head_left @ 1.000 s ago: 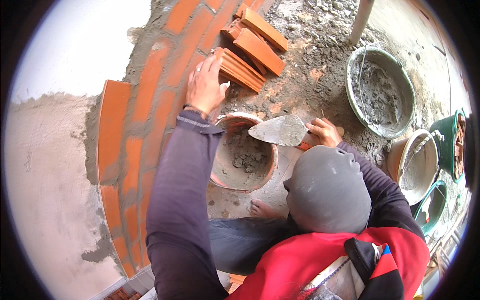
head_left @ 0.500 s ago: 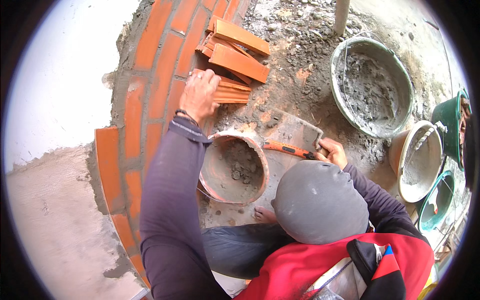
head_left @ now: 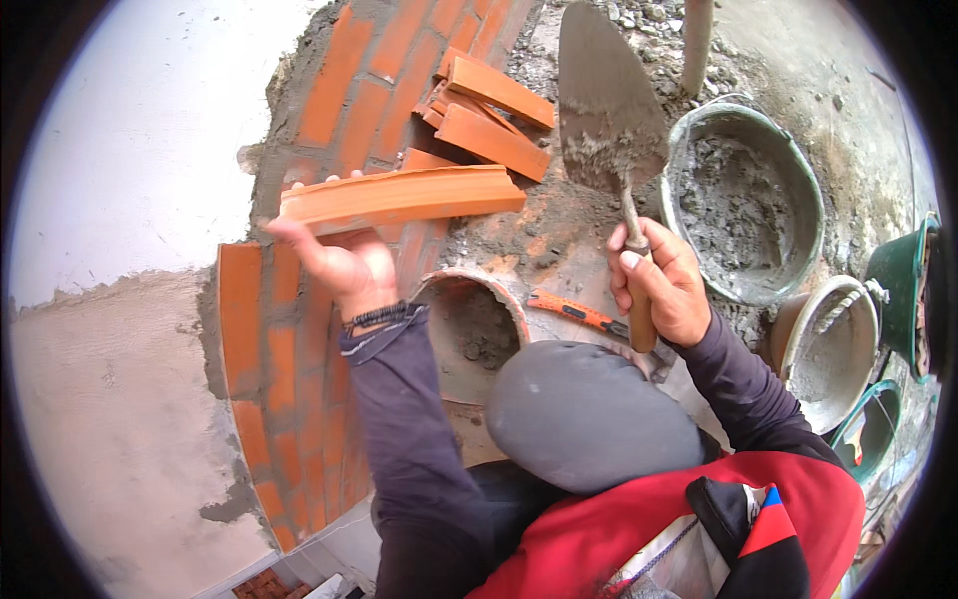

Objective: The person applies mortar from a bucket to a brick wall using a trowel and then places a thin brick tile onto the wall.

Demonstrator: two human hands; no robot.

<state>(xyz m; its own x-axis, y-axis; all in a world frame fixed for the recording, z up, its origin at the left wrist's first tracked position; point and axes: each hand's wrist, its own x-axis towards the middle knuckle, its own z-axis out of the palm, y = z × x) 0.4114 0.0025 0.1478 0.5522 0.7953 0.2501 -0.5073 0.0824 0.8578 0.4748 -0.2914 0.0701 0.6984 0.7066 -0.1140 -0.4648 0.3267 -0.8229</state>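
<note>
My left hand (head_left: 349, 265) is turned palm up under a long orange clay brick strip (head_left: 399, 199), fingers behind it and thumb near its left end. The strip is raised above the brickwork (head_left: 239, 319). My right hand (head_left: 671, 285) is closed round the wooden handle of a trowel (head_left: 611, 110). Its broad blade points away from me, with wet mortar near the handle end. Past the left hand lies a loose stack of similar brick strips (head_left: 494, 135). A round bucket (head_left: 504, 292) with some mortar inside stands between my forearms, partly hidden.
An orange and black tool (head_left: 577, 311) lies by the bucket. A large bucket of mortar (head_left: 733, 296) stands right, near a post (head_left: 698, 45) and rubble. Further right are a pale bucket (head_left: 801, 384), a green bucket (head_left: 888, 260) and a teal bucket (head_left: 871, 459). A white wall (head_left: 150, 150) borders the left.
My left hand has lifted a brick strip off the stack and turned palm up, nearer to me. My right hand has raised the trowel from the ground, blade pointing away.
</note>
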